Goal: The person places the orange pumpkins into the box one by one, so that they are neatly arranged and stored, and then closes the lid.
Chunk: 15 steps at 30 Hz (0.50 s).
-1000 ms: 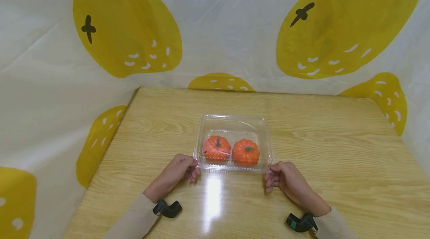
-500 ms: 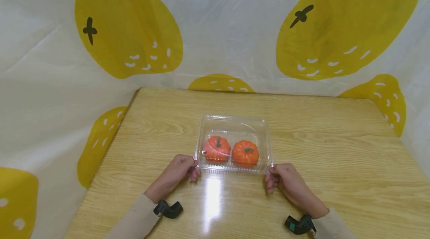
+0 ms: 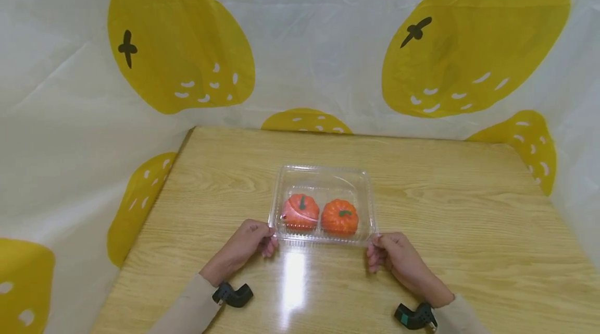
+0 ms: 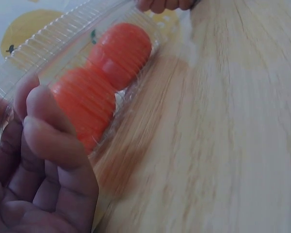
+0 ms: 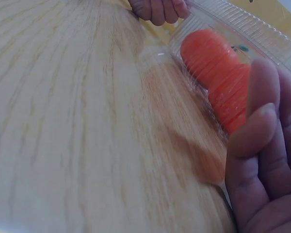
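Observation:
A clear plastic clamshell box (image 3: 323,177), its lid down, holds two small orange pumpkins with green stems. The left pumpkin (image 3: 300,212) lies beside the right pumpkin (image 3: 339,218), both toward the near side of the box. My left hand (image 3: 253,237) pinches the box's near left corner between thumb and curled fingers. At the near right corner, my right hand (image 3: 396,253) pinches the rim the same way. The left wrist view shows the ribbed box wall with the pumpkins (image 4: 87,104) behind it, close over the table. From the right wrist, the pumpkins (image 5: 208,56) show through the clear side.
The wooden table (image 3: 469,209) spreads out around the box. Behind it and to the left hangs a white sheet (image 3: 319,52) printed with large yellow fruit. A black wrist camera (image 3: 232,295) sits on the left wrist, another camera (image 3: 414,316) on the right.
Both hands keep their grip on the box corners. The whole head view has shifted slightly, with the box and table a little lower in it.

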Motion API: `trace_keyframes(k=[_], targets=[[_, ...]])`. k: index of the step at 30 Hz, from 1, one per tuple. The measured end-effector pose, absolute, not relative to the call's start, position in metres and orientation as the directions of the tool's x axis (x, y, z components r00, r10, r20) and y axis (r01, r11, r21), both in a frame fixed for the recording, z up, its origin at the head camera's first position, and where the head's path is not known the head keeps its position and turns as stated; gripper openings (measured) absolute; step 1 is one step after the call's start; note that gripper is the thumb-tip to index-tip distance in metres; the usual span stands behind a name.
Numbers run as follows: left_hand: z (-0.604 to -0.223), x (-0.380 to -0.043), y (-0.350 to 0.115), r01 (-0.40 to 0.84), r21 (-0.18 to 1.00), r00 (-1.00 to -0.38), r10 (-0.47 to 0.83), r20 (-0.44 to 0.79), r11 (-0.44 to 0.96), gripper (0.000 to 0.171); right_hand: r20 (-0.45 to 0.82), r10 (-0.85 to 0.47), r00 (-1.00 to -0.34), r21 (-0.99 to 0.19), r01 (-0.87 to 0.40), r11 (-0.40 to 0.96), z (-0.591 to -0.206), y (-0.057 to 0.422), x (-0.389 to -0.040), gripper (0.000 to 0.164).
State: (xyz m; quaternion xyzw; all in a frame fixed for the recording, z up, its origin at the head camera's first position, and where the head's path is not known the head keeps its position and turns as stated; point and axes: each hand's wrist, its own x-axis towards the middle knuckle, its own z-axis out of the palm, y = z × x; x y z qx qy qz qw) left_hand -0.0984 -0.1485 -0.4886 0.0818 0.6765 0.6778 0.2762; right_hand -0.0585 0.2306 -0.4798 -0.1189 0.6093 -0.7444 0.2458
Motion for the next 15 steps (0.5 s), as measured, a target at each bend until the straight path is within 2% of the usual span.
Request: trace_keyframes(k=[10,13,15], targets=[[-0.49,-0.1,-0.152,-0.274,0.96,-0.797,0.545,-0.262,0.06,0.036,-0.135,-0.548,-0.826,-0.948,0.269,-0.172,-0.484,0.235,-0.062,0.039],[-0.488,-0.1,-0.156,-0.286,0.955,-0.776,0.567,-0.276,0.074,0.045,-0.161,-0.538,-0.827,-0.941,0.292,-0.168,-0.484,0.237,-0.062,0.038],[-0.487,-0.1,-0.161,-0.293,0.95,-0.765,0.569,-0.303,0.112,0.053,-0.226,-0.502,-0.835,-0.933,0.333,-0.133,-0.482,0.238,-0.063,0.038]])
